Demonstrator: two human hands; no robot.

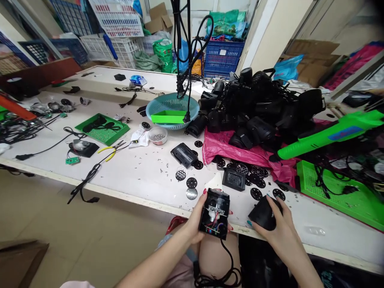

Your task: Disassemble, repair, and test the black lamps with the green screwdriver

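Left fingers grip opened device, right fingers black casing, near table edge

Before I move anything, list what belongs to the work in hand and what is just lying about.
Work in hand:
- opened black device, wires showing, in the left hand
- black cover, in the right hand
- probably the heap of black parts

Apparently just lying about:
- blue packet
- blue basin
- clear plastic piece
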